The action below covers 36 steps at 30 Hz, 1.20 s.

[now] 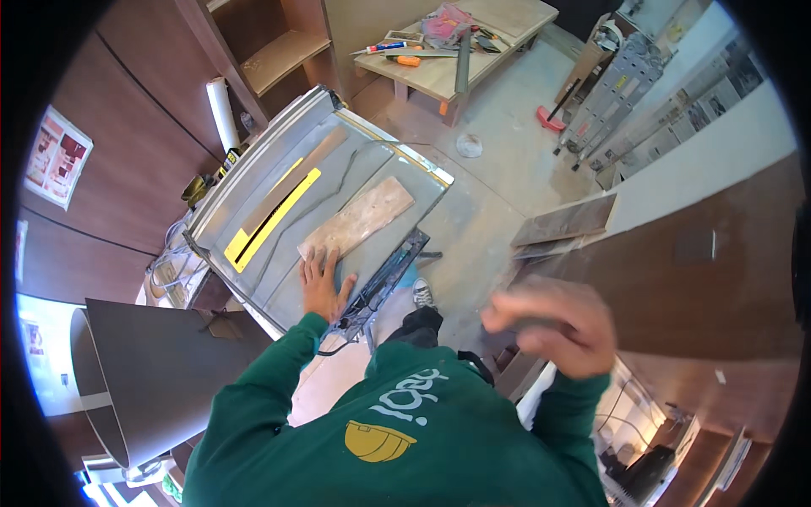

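Note:
My left hand (321, 285) lies flat with its fingers stretched out, fingertips at the near end of a dusty wooden board (359, 218). That board rests on the grey top of a table saw (287, 291). Left of the board is the saw's long yellow insert plate (272, 220) with a dark slot; I cannot make out a blade. A narrow wood strip (291, 183) lies beside the plate. Off to the right, away from the saw, my right hand (557, 325) is raised and slightly blurred. Its fingers are half curled, the thumb stands apart, and nothing shows between them.
A low wooden table (498, 21) beyond the saw carries tools and a pink plastic bag. Folded ladders (612, 93) lean at the far right near boards (566, 224). A large curved dark sheet (169, 372) stands at left. A cable (338, 182) crosses the saw top.

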Available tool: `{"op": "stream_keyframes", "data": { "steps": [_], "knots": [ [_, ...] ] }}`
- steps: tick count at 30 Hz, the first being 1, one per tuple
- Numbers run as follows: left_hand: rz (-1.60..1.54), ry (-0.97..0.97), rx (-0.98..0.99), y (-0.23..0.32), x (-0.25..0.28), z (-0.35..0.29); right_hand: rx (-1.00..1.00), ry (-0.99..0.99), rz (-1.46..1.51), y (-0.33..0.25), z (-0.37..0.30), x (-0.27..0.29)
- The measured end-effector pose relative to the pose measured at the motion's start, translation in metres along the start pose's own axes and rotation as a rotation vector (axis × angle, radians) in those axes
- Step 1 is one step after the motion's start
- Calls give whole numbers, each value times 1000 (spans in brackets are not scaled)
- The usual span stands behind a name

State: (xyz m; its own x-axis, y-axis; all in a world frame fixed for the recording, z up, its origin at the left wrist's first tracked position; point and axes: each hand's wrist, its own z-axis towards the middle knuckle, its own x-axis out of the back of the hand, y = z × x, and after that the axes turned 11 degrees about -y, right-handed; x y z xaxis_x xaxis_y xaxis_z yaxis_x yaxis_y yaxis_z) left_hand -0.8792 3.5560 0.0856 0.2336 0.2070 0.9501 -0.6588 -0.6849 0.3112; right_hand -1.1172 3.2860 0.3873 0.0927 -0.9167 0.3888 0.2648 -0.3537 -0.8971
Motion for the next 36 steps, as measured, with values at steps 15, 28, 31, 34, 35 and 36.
{"op": "stream_keyframes", "data": {
  "steps": [15,28,31,34,35,36],
  "knots": [
    [-107,49,2,0,0,12,308,-361,-466,-21,120,90],
    [-198,183,92,8,8,10,-540,-70,175,176,74,167],
    [-140,215,208,17,8,18,-539,-104,193,215,77,180],
    [-43,319,375,39,14,49,-533,-151,208,243,80,197],
    [-8,369,433,50,16,66,-537,-168,216,252,82,205],
    [-21,451,443,61,14,85,-540,-189,215,259,85,216]
  ]
}}
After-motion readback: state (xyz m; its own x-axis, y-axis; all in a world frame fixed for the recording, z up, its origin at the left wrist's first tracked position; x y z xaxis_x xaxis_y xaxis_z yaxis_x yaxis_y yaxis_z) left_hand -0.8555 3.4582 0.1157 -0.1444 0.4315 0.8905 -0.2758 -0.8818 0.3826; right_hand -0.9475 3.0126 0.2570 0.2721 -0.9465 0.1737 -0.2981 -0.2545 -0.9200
